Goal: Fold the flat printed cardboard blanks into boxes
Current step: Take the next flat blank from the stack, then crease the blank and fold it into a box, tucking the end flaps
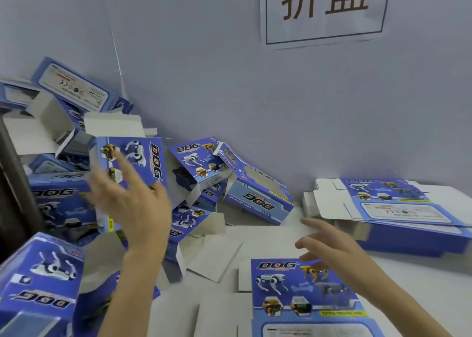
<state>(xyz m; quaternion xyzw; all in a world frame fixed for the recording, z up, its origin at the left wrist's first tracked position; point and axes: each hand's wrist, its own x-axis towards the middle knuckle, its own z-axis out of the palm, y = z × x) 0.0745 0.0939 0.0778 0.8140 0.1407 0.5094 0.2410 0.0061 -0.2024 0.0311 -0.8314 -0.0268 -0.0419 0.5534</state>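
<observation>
A flat blue printed blank point(311, 298) with robot-dog pictures lies on the white table in front of me. My right hand point(332, 247) hovers over its top edge, fingers spread and holding nothing. My left hand point(132, 199) is raised at the left, fingers spread and blurred, just in front of a folded blue box point(138, 158) that stands tilted on a heap; I cannot tell whether it touches the box. A stack of flat blanks point(398, 209) lies at the right against the wall.
A heap of several folded blue boxes point(242, 191) fills the left and back of the table. One more box point(38, 285) sits at the near left. A paper sign point(324, 10) hangs on the grey wall. A dark upright point(12, 183) stands at far left.
</observation>
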